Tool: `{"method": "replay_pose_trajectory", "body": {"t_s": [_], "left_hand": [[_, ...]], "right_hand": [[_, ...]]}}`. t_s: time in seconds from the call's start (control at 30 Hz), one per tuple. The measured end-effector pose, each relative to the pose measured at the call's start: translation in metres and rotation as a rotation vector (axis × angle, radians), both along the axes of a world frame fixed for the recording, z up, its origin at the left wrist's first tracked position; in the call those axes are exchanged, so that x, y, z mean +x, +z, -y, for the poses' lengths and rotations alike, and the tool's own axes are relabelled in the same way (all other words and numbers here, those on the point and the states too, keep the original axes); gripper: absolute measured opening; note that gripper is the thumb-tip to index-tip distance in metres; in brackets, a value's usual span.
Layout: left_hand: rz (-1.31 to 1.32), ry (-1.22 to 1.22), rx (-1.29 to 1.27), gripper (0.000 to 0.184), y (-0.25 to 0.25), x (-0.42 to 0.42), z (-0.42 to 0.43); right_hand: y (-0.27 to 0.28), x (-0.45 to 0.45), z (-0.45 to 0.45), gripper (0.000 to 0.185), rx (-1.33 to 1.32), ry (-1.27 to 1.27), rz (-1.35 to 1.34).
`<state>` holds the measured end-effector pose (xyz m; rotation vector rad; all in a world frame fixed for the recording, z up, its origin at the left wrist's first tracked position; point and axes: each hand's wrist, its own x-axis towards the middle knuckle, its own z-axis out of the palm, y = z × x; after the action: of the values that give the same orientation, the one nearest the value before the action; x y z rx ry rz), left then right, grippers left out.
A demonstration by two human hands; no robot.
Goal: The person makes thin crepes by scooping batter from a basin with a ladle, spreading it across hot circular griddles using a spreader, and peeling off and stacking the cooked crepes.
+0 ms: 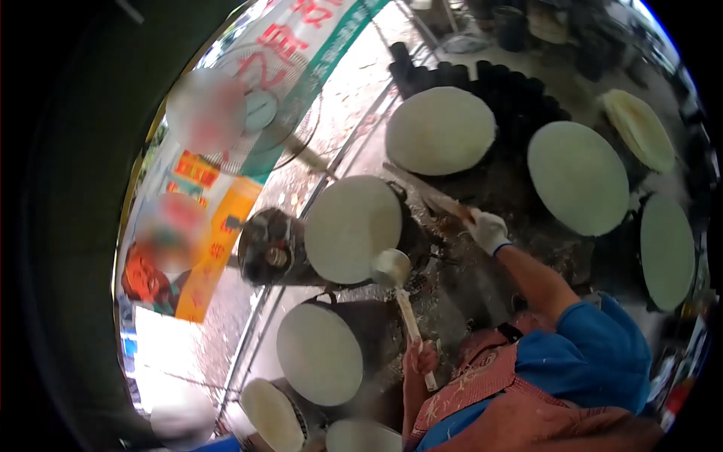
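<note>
My left hand (423, 357) is bare and closed round the pale handle of a ladle (392, 267). The ladle's round bowl overlaps the lower right edge of a pale round sheet (352, 228); whether they touch I cannot tell. A white glove covers my right hand (488, 229), which grips one end of a flat wooden stick (429, 192). The stick points up and left, between that sheet and another pale round (440, 129). More pale rounds lie to the right (578, 178) and lower left (319, 354).
A wire fan (260, 110) stands at the upper left beside a printed banner (301, 68). Dark cylinders (501, 79) are stacked at the top. A dark stove-like object (269, 247) sits left of the middle round. At the upper right is a folded pale sheet (639, 129).
</note>
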<state>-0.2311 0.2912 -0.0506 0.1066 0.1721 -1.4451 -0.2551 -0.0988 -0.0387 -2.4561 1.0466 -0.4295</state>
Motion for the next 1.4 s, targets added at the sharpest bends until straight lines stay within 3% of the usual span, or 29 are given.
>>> {"method": "replay_pose_trajectory", "body": {"t_s": [0.1,0.13,0.2,0.27,0.3,0.4,0.43,0.5,0.53,0.63,0.7,0.77,0.97,1.07,1.27,1.37,1.4], "left_hand": [[-0.052,-0.149,0.592,0.036,0.048,-0.02,0.04],[0.007,-0.231,0.548,0.041,0.028,-0.022,0.04],[-0.41,-0.246,0.332,0.04,0.017,-0.047,0.055],[-0.632,-0.314,0.276,0.04,0.012,-0.051,0.081],[-0.634,-0.351,0.305,0.039,0.014,-0.051,0.091],[-0.645,-0.365,0.332,0.039,0.048,-0.065,0.127],[-0.646,-0.35,0.314,0.039,0.059,-0.067,0.14],[-0.623,-0.505,0.297,0.04,0.024,-0.048,0.152],[-0.623,-0.582,0.272,0.041,0.011,-0.034,0.159],[-0.64,-0.619,0.27,0.043,0.036,-0.024,0.175],[-0.591,-0.614,0.25,0.042,0.049,-0.019,0.173],[-0.558,-0.534,0.307,0.042,0.048,-0.012,0.16],[-0.453,-0.512,0.289,0.039,0.029,0.013,0.102],[-0.512,-0.37,0.365,0.04,0.044,0.016,0.083],[-0.609,-0.224,0.384,0.041,0.055,0.017,0.095],[-0.591,-0.205,0.407,0.039,0.059,0.016,0.121],[-0.569,-0.194,0.428,0.038,0.062,0.016,0.132]], "right_hand": [[0.031,-0.081,0.042,0.038,0.195,-0.202,0.103],[0.021,-0.107,0.053,0.038,0.177,-0.229,0.164],[0.028,-0.181,0.07,0.038,0.233,-0.314,0.203],[0.035,-0.247,0.073,0.038,0.3,-0.414,0.181],[0.03,-0.275,0.072,0.038,0.29,-0.469,0.125],[0.026,-0.346,0.05,0.034,0.233,-0.571,0.317],[0.022,-0.364,0.044,0.034,0.333,-0.669,0.273],[0.001,-0.387,0.031,0.034,0.302,-0.8,0.262],[0.009,-0.39,0.022,0.035,0.213,-0.782,0.225],[-0.015,-0.377,0.022,0.033,0.424,-0.797,0.351],[0.036,-0.337,0.024,0.035,0.599,-0.716,0.378],[0.022,-0.3,0.041,0.038,0.374,-0.566,0.415],[0.04,-0.22,0.076,0.04,0.405,-0.439,0.193],[0.059,-0.21,0.078,0.04,0.396,-0.418,0.128],[0.025,-0.19,0.137,0.039,0.243,-0.403,0.104],[0.04,-0.163,0.17,0.036,0.382,-0.445,0.137],[0.079,-0.151,0.17,0.035,0.57,-0.493,0.143]]}}
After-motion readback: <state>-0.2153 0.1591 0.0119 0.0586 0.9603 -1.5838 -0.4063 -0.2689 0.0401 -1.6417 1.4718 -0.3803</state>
